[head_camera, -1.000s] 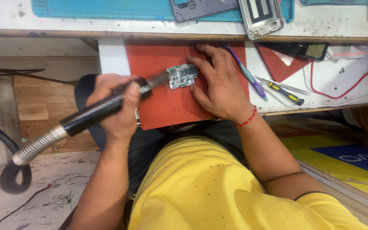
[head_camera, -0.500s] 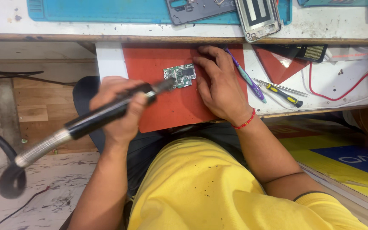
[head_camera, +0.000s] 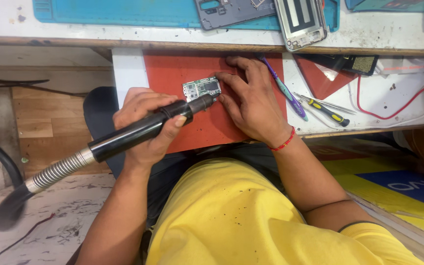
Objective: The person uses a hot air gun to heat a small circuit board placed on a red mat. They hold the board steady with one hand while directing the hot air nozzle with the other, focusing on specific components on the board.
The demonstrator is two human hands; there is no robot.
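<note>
A small green circuit board (head_camera: 201,89) lies on a red mat (head_camera: 172,73) on a pull-out white shelf. My left hand (head_camera: 145,122) grips a black hot-air wand (head_camera: 138,131) with a ribbed metal hose; its nozzle points at the board's lower right corner. My right hand (head_camera: 251,100) rests on the mat with its fingertips pressing the board's right edge, a red thread band on the wrist.
A purple tool (head_camera: 283,88), tweezers and a yellow-black screwdriver (head_camera: 326,110) lie right of my right hand. Red wires (head_camera: 393,110) trail at the right. Above, a blue mat (head_camera: 123,12) carries a grey phone frame (head_camera: 231,12) and a silver phone housing (head_camera: 303,22).
The wand's nozzle has shifted along the board's lower edge toward its right corner. My right hand keeps holding the board.
</note>
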